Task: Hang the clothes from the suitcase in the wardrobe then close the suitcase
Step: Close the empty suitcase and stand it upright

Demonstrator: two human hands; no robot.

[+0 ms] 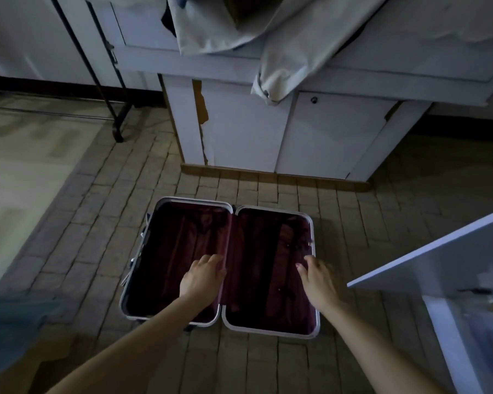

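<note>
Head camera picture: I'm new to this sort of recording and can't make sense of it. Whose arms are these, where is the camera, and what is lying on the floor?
There is no machine here. A person wears a wide-angle camera on the head, looking forward and down, so the two bare arms coming from the bottom edge are their own. On the tiled floor lies an open suitcase, both halves flat, showing only dark red lining; no clothes are visible inside. The left hand reaches over the middle hinge area, and the right hand reaches toward the right half's outer rim. Neither holds anything. Behind stands a white cupboard with pale cloth draped over it. At right is an open white door.
</note>
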